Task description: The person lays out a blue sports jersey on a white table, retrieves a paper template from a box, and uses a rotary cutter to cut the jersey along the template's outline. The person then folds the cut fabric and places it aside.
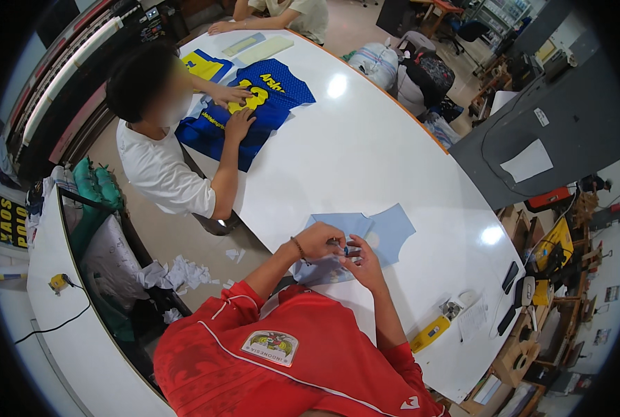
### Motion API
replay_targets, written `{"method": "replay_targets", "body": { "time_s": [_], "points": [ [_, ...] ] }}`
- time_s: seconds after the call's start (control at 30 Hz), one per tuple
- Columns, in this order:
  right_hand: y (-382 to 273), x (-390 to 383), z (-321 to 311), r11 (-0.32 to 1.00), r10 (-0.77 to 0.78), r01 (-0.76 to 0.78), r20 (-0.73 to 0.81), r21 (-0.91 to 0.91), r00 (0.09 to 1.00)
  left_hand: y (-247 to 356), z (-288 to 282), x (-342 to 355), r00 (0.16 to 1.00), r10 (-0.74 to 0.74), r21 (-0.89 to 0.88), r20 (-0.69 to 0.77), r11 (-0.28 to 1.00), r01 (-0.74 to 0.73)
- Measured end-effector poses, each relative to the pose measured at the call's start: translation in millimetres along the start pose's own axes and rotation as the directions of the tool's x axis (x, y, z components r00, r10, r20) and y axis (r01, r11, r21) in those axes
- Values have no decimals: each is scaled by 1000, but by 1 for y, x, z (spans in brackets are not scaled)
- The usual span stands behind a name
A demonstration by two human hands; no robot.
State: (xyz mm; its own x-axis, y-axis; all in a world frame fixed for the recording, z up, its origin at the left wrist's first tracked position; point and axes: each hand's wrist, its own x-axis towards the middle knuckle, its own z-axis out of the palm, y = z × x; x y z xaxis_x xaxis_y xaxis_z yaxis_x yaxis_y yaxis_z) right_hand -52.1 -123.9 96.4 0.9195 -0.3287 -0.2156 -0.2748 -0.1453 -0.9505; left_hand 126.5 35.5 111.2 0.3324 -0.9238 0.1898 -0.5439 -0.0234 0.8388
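Note:
Both my hands meet over a pale blue cut fabric piece (pixel 395 231) on the white table (pixel 365 153). Between their fingertips is a small dark blue thing (pixel 346 251), too small for me to name. My left hand (pixel 318 240), with a dark beaded bracelet at the wrist, has its fingers bent and pinched at that thing. From the other side, my right hand (pixel 363 263) pinches at it with thumb and fingers. Parts of the fabric lie hidden beneath my hands, and a few pale round spots show on it.
Left across the table, a co-worker in white presses both hands on a blue and yellow jersey panel (pixel 244 118). A yellow tool (pixel 430 335), a paper sheet (pixel 472 321) and dark phone-like slabs (pixel 510 276) lie to the right. Paper scraps (pixel 181 273) litter the floor.

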Motion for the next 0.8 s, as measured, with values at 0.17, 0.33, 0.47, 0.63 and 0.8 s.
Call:
{"method": "replay_targets", "body": {
  "time_s": [0.17,0.33,0.47,0.63,0.8],
  "points": [
    [1,-4,-15,1000,2,2,-160,20,987,-45,-137,34,684,-8,307,-730,890,338],
    [4,-29,-35,987,103,-62,-293,147,950,8,-267,49,357,277,429,-892,765,480],
    [28,-51,-48,976,174,-100,-413,195,894,5,-234,62,611,406,691,-679,633,348],
    [55,-96,-70,976,200,-93,-645,196,737,-103,-47,22,916,-123,389,-382,878,280],
    [74,-161,-111,992,90,-113,-911,48,403,-80,62,-27,956,-149,251,-253,944,213]
  ]
}}
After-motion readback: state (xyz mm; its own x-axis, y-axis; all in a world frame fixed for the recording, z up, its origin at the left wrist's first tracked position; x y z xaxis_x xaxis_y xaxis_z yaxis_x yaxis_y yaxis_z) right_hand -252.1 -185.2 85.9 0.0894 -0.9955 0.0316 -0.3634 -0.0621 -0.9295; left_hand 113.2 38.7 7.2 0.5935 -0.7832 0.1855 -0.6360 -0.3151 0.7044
